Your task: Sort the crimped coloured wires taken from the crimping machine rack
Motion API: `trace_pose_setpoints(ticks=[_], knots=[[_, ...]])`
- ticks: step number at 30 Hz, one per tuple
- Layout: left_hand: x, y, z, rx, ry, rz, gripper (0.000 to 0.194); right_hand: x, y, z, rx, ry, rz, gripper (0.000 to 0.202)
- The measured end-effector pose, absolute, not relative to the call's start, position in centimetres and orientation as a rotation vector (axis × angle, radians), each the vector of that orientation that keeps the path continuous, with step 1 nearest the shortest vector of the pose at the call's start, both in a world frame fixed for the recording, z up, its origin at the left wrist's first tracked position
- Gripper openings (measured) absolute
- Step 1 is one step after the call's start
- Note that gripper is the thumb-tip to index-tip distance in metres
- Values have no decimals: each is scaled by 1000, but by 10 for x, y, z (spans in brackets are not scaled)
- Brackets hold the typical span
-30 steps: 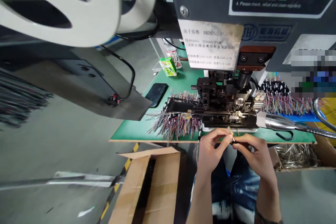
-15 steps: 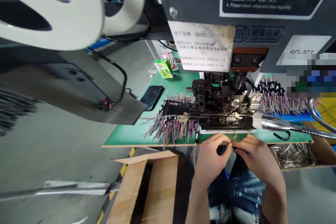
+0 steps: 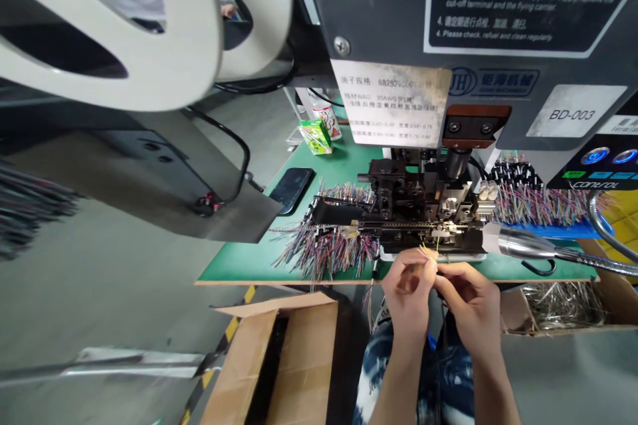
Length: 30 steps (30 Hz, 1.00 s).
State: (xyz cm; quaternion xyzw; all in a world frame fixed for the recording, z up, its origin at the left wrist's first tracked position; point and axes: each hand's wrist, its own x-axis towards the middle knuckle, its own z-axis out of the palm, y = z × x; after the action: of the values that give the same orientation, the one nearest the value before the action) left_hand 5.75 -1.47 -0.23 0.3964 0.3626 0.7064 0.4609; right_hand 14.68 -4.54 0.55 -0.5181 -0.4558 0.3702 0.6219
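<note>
Thin coloured wires (image 3: pixel 427 252) stick up from between my fingertips, one yellow-green strand standing apart from the rest. My left hand (image 3: pixel 409 285) pinches these wires. Touching it from the right, my right hand (image 3: pixel 466 295) is closed with thumb and forefinger on the same bundle, its lower part hidden by the fingers. Just beyond my fingertips is the crimping machine's metal head (image 3: pixel 443 226), with a terminal strip running through it from the left. A heap of multicoloured wires (image 3: pixel 329 252) lies on the green table (image 3: pixel 239 259) left of the machine.
A phone (image 3: pixel 293 190), a green box (image 3: pixel 316 137) and a bottle (image 3: pixel 326 118) stand left of the machine. A flexible lamp neck (image 3: pixel 528 242) reaches in from the right. Cardboard boxes (image 3: pixel 304 352) sit below the table edge; a blue tray (image 3: pixel 558 230) holds more wires.
Both hands have drawn closer together, the right one shifting left. The wire ends now point up and fan out above the fingertips. The view has tilted slightly upward.
</note>
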Motion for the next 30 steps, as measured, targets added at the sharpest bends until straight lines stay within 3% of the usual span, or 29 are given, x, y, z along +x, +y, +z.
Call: trace_pose_setpoints(ticks=[9, 17, 22, 30], knots=[[56, -15, 1, 639, 653, 1553, 18, 140, -42, 6, -1090, -877, 886, 2], [32, -5, -1, 919, 610, 1241, 32, 160, -39, 1, -1112, -1078, 681, 8], [30, -4, 0, 1011, 599, 864, 38, 170, -38, 0, -1222, -1157, 600, 9], [36, 1, 0, 1049, 682, 913, 31, 172, -22, 0, -1193, -1092, 776, 14]])
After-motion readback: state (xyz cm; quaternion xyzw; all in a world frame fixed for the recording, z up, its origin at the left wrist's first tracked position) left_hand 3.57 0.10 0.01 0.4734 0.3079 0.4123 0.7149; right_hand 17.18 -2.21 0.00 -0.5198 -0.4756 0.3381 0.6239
